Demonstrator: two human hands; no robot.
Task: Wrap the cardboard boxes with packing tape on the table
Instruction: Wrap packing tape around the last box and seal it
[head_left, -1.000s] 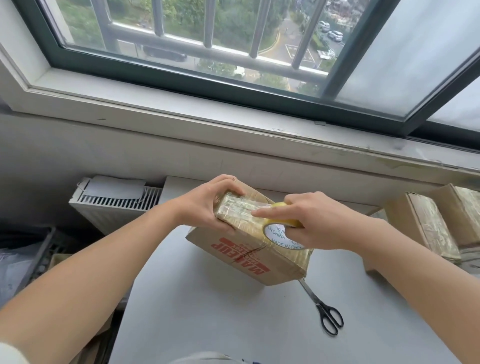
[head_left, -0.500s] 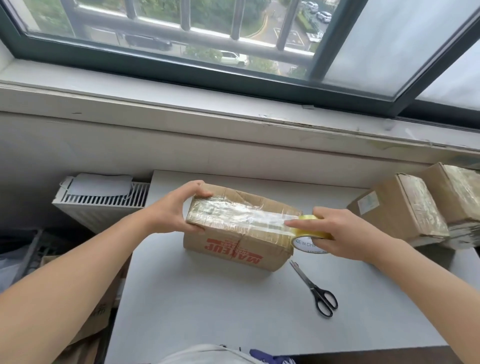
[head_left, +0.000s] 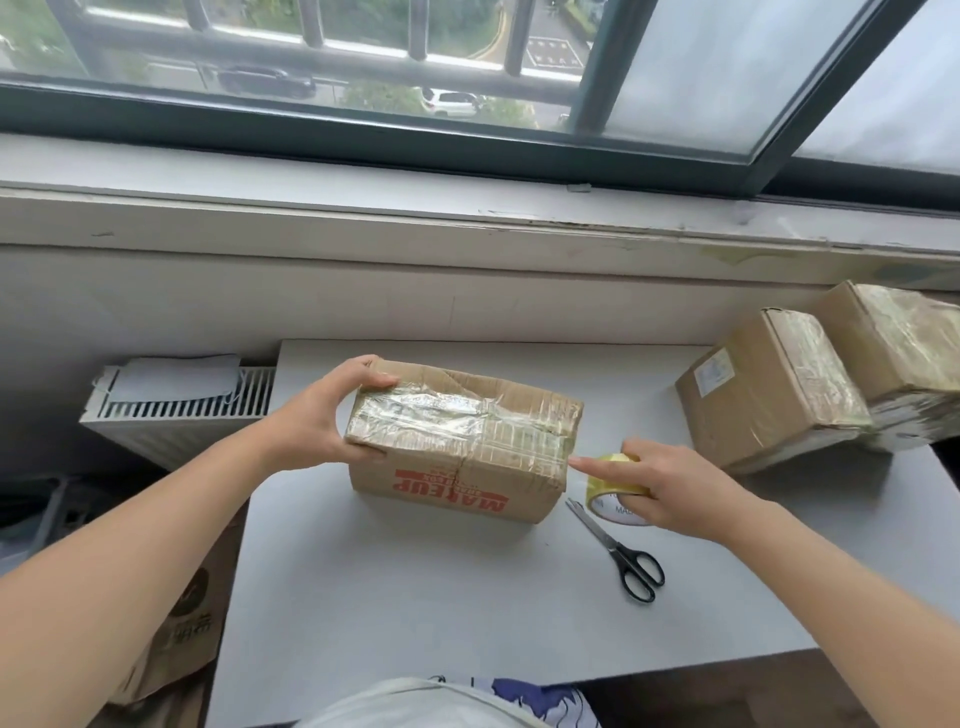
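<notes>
In the head view, the left hand (head_left: 322, 415) grips the near end of the cardboard box (head_left: 462, 441), its fingers curled over the far top edge and its thumb clamped on the near one, so the box is pinned flat on the table (head_left: 415, 597). A glossy band of clear tape covers the box top from this hand across to the opposite end. Just past that end, the right hand (head_left: 660, 483) is wrapped round the tape roll (head_left: 608, 496), with the index finger stretched out so its tip touches the box's upper corner. I cannot tell whether a strip runs from the roll to the box, since the film is too clear to make out. The scissors (head_left: 618, 551) lie on the table just beneath the right hand, on the body side of it. Two wrapped boxes (head_left: 769, 389) sit well beyond the right hand, further to the right. The step in hand looks like finishing a lengthwise pass over the top. The next move probably calls for pressing the tape down over that end and then either carrying the roll down the end face or cutting the strip, with the left hand keeping the box from sliding.
</notes>
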